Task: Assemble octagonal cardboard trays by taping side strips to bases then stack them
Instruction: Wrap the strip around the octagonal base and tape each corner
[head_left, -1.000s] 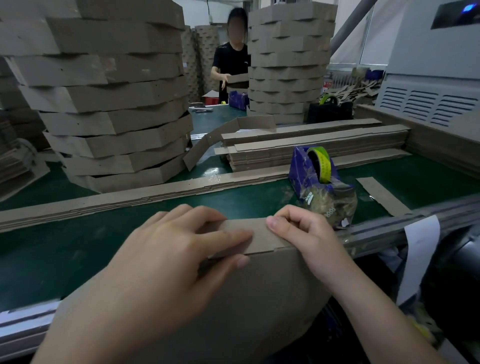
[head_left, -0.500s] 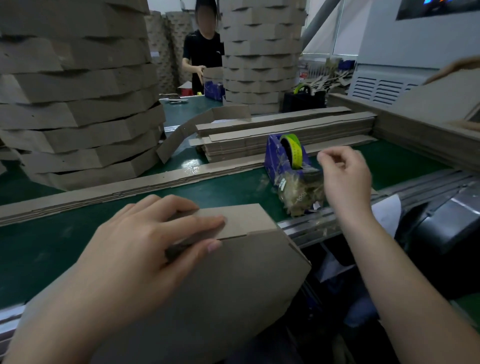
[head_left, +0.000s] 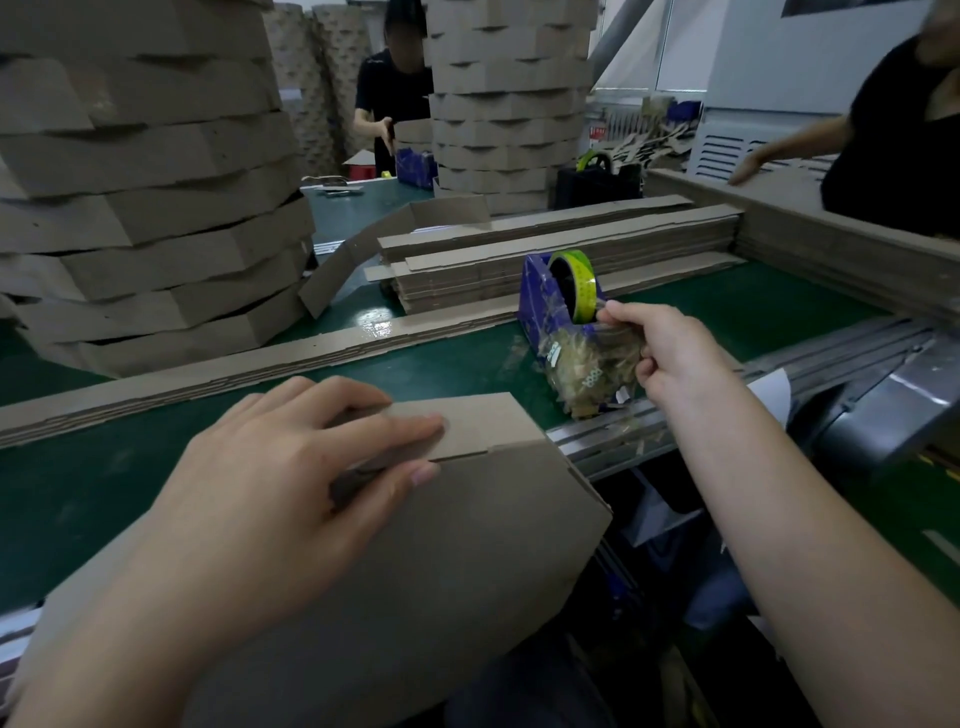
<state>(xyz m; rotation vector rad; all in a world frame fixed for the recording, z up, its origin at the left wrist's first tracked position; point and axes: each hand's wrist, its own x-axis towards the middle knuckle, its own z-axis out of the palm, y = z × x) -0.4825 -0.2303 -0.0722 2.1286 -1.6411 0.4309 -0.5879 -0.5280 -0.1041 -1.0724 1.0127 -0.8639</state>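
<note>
The left hand (head_left: 291, 467) lies over the tray-in-progress, fingers flat along the side strip (head_left: 467, 421) and thumb on the base (head_left: 441, 561) just under the seam, pressing the two together. The base tips toward the person and hangs off the near edge of the desk (head_left: 78, 493).

The right hand (head_left: 662, 348) is out ahead and to the right of it, fingers curled and pinching what looks like the free end of the tape at the tape dispenser (head_left: 540, 296). The tape is clear, so it's hard to see.

Probably the trick here is a straight pull toward the seam and a tear down on the cutter. Meanwhile the left hand shouldn't let go, or the strip will likely spring off the base. The wad of old tape scraps (head_left: 587, 364) under the right hand could snag a fresh piece.

There's open green desk between the hands for bringing the tape over. The metal rail (head_left: 613, 436) sits just below the right wrist. Beyond the left hand's fingertips runs a long row of loose strips (head_left: 208, 374), past the dispenser a pile of flat strips (head_left: 519, 260), and far left a tall stack of finished trays (head_left: 145, 208). Another person's arm (head_left: 769, 156) reaches in far right.
</note>
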